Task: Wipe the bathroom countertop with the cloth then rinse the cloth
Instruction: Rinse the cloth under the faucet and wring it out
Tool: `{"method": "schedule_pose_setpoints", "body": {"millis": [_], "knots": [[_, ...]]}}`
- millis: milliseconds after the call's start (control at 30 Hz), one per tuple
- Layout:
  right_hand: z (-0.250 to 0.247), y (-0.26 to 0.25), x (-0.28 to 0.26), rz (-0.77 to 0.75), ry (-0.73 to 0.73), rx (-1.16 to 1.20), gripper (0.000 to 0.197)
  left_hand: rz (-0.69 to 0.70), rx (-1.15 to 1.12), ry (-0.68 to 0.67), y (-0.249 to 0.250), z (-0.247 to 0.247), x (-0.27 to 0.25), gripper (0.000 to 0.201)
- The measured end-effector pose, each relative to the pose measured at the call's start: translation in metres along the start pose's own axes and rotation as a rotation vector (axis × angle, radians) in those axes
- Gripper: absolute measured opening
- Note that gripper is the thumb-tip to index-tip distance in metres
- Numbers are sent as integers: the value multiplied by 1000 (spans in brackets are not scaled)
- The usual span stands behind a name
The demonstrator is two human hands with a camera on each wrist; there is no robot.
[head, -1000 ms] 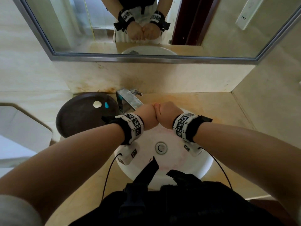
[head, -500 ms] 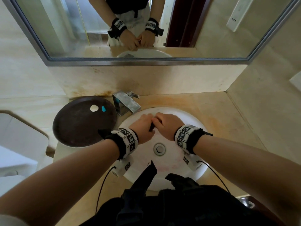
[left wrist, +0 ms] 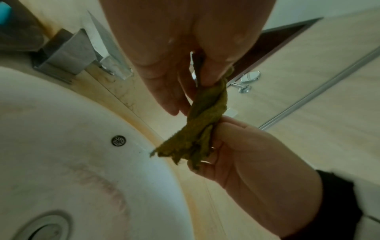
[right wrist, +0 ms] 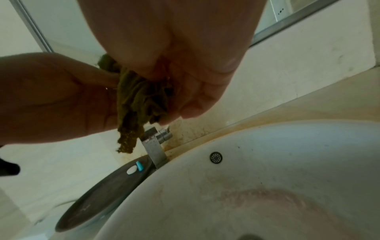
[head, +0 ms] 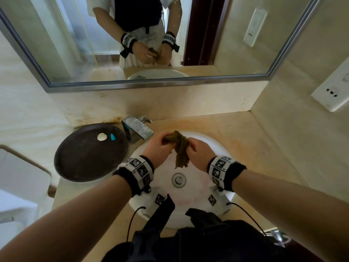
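Note:
A wet olive-green cloth [head: 180, 148] is twisted into a rope between my two hands, above the back of the white sink [head: 217, 146]. My left hand [head: 163, 143] grips its upper end near the faucet [head: 137, 130]. My right hand [head: 191, 148] grips the lower part, and the loose end hangs down toward the drain [head: 178, 179]. The left wrist view shows the twisted cloth [left wrist: 205, 116] running from my left hand's fingers [left wrist: 170, 97] to my right hand [left wrist: 246, 154]. In the right wrist view the cloth [right wrist: 139, 100] is bunched between both palms. No water shows at the spout.
A dark round tray [head: 88, 154] with a white shell and a small blue piece lies left of the faucet. The beige countertop [head: 245, 133] has orange stains around the basin. The mirror [head: 151, 44] is behind, a wall with a socket [head: 332, 91] on the right.
My hands, pressed together as fists over the sink, dropped into the basin and have now drawn apart. The twisted cloth now shows between them.

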State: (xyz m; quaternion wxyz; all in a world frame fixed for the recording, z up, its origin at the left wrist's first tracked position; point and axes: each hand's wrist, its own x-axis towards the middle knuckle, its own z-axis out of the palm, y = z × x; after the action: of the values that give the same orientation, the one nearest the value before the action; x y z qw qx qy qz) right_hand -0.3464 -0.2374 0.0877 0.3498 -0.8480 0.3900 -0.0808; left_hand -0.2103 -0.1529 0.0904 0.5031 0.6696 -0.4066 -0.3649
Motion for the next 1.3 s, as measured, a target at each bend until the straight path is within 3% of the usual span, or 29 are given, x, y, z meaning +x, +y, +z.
{"method": "schedule_pose_setpoints", "body": {"millis": [67,200,333,467,533,600,633,733,767,867,1000,1100,1200,1300], "knots": [[-11,-1,-6,-13,36,-2,20,-68,-104,37,8,8,-1,24],[-30,7,-16,-14,105,40,19,-63,-146,168,23,22,-6,26],[-39,16,-25,-19,83,172,22,-112,-287,73,40,41,-17,21],[-51,28,-31,-56,-9,158,14,-8,-7,160,51,57,-25,14],[-56,34,-33,-91,-63,204,33,62,126,222,54,61,-29,18],[-64,37,-36,-143,-118,379,56,105,283,196,57,66,-35,19],[-68,36,-40,-170,-153,435,54,114,347,174,58,69,-39,18],[-77,35,-48,-273,-153,332,13,134,429,213,61,77,-49,16],[-77,37,-50,-278,-131,269,9,135,421,262,62,79,-52,15],[-79,50,-50,-237,-40,230,24,14,215,387,68,78,-59,17],[-86,56,-50,-216,-7,288,30,-33,179,371,74,81,-64,22],[-89,56,-49,-174,-74,422,27,-18,180,400,77,83,-65,25],[-90,60,-46,-123,-236,494,30,-86,46,426,80,79,-66,28],[-87,58,-46,23,-346,783,29,-115,-60,463,82,77,-69,27]]}}
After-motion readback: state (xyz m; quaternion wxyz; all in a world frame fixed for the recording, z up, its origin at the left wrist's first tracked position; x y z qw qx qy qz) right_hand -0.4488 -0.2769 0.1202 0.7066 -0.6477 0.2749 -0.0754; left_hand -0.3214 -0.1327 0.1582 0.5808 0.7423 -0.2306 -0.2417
